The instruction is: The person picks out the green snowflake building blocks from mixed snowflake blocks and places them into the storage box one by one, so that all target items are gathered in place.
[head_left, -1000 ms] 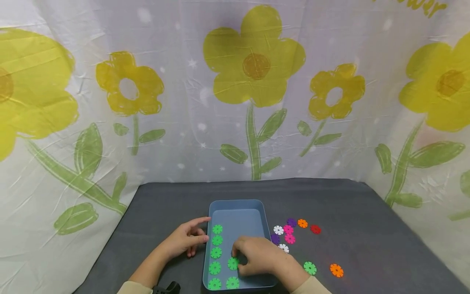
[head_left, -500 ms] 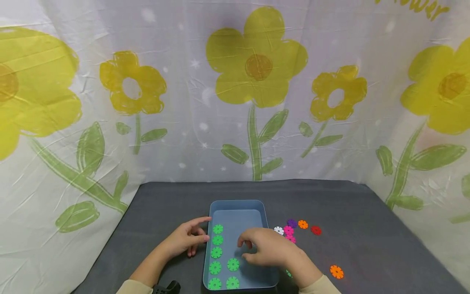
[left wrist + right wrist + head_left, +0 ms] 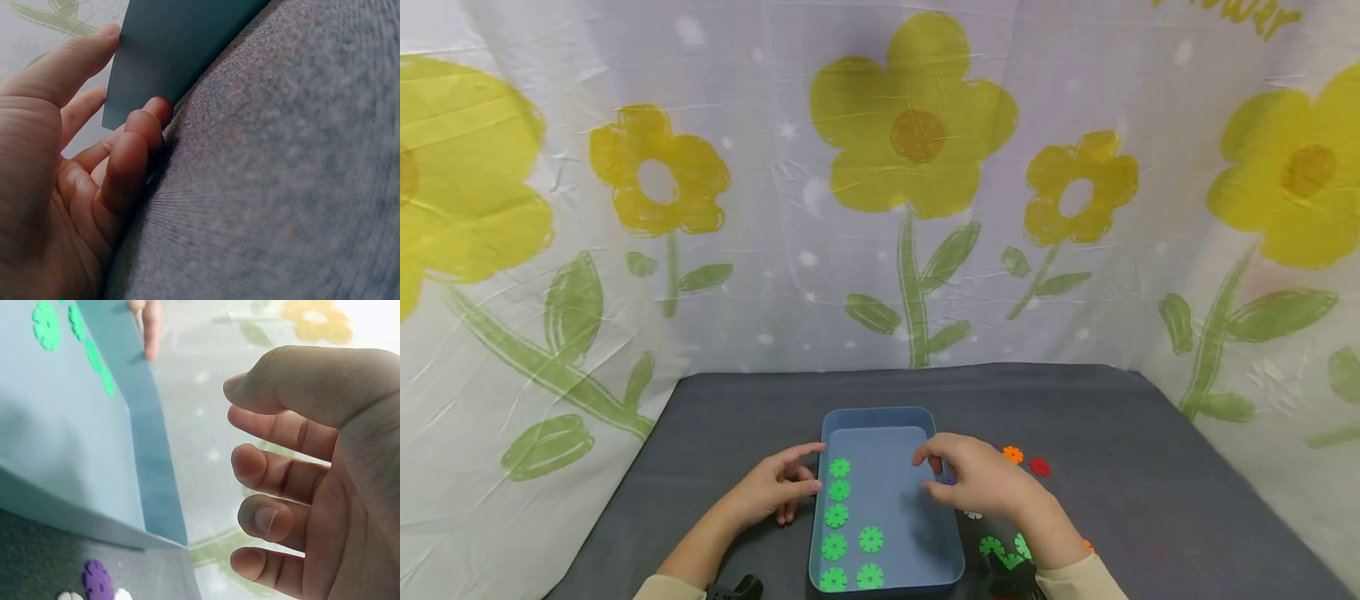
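Note:
A blue tray [image 3: 895, 450] lies on the dark cloth. Inside it, green notched plastic discs form a column along the left side, and two more green discs [image 3: 871, 539] lie beside its near end. My left hand [image 3: 775, 486] touches the tray's left rim with index finger and thumb; in the left wrist view its thumb meets the tray wall [image 3: 169, 56]. My right hand [image 3: 988, 477] hovers by the tray's right rim, fingers loosely bent and apart. The right wrist view shows nothing in the right hand [image 3: 306, 469].
Right of the tray lie an orange disc [image 3: 1012, 454], a red disc [image 3: 1040, 467] and several green discs [image 3: 992, 546]. A purple disc [image 3: 97, 581] and white ones show near the tray in the right wrist view. A flower-printed curtain [image 3: 775, 292] stands behind the table.
My right hand has let go of the green disc in the second column, then risen and moved right toward the tray's right rim. My left hand has stayed at the left rim.

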The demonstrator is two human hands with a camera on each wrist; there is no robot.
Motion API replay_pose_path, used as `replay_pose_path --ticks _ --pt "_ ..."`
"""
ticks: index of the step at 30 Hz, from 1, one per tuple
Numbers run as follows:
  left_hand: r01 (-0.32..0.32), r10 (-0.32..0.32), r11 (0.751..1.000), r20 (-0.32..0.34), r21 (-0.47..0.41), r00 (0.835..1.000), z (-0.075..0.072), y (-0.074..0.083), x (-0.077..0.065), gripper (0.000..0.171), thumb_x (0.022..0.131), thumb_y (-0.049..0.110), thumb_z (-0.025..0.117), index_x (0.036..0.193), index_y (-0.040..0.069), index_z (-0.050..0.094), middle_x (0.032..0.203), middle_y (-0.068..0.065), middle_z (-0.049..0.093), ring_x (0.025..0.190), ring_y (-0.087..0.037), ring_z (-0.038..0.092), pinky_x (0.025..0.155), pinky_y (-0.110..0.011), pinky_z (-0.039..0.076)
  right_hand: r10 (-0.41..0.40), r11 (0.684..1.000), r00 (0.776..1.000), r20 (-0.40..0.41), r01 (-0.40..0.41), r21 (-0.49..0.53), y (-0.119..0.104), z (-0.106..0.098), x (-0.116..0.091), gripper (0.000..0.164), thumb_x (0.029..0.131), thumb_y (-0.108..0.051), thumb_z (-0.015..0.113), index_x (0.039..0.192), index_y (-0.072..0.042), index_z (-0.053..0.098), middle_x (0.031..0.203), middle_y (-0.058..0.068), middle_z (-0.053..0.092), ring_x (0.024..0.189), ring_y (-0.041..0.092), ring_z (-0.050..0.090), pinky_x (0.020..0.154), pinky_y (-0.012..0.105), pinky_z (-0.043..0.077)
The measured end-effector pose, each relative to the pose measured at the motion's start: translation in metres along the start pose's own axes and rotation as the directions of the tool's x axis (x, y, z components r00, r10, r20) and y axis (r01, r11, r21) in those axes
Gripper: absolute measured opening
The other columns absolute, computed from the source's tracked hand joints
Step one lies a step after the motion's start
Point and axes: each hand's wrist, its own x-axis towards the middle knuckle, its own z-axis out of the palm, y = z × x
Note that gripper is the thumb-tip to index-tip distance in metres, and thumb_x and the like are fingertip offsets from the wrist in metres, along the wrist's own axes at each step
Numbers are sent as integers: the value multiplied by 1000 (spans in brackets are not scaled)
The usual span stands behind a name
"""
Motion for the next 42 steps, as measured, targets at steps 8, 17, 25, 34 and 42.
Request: replay_pose_path --ticks 8,17,25,34,42 --pt "6 -6 1000 -2 9 1000 1 1 1 69 100 22 70 159 7 37 101 -12 71 52 -17 56 47 -32 52 18 999 999 -42 -16 43 13 -12 -9 17 98 -18 71 115 -21 70 91 -6 56 69 7 45 63 26 44" --pt "8 -8 1000 -15 5 1000 1 1 -1 69 100 21 72 158 6 38 98 -12 70 52 -19 55 45 -32 51 36 997 998 -50 -33 68 30 -24 -30 16 96 -11 70 111 -17 70 88 -8 56 61 8 46 59 25 46" --pt "8 -8 1000 -27 15 1000 0 1 -2 69 99 20 72 158 6 39 98 -13 70 52 -19 55 46 -32 50 92 995 996 10 -92 33 48 -31 -55 19 94 -13 74 112 -11 70 88 -9 57 64 5 47 60 25 46" --pt "11 -11 1000 -29 15 1000 1 3 -5 69 99 20 72 158 6 38 98 -13 70 52 -18 55 45 -32 50 242 966 956 165 -253 47 63 -24 -86 30 84 -14 83 111 -11 71 94 -3 61 73 10 52 65 31 47" --pt "10 -10 1000 -27 14 1000 0 3 -4 68 100 20 70 158 6 38 98 -12 70 52 -19 55 45 -33 50 253 964 950 185 -264 37 70 -8 -99 24 79 -10 82 98 -17 70 81 -8 56 72 6 51 62 28 44"
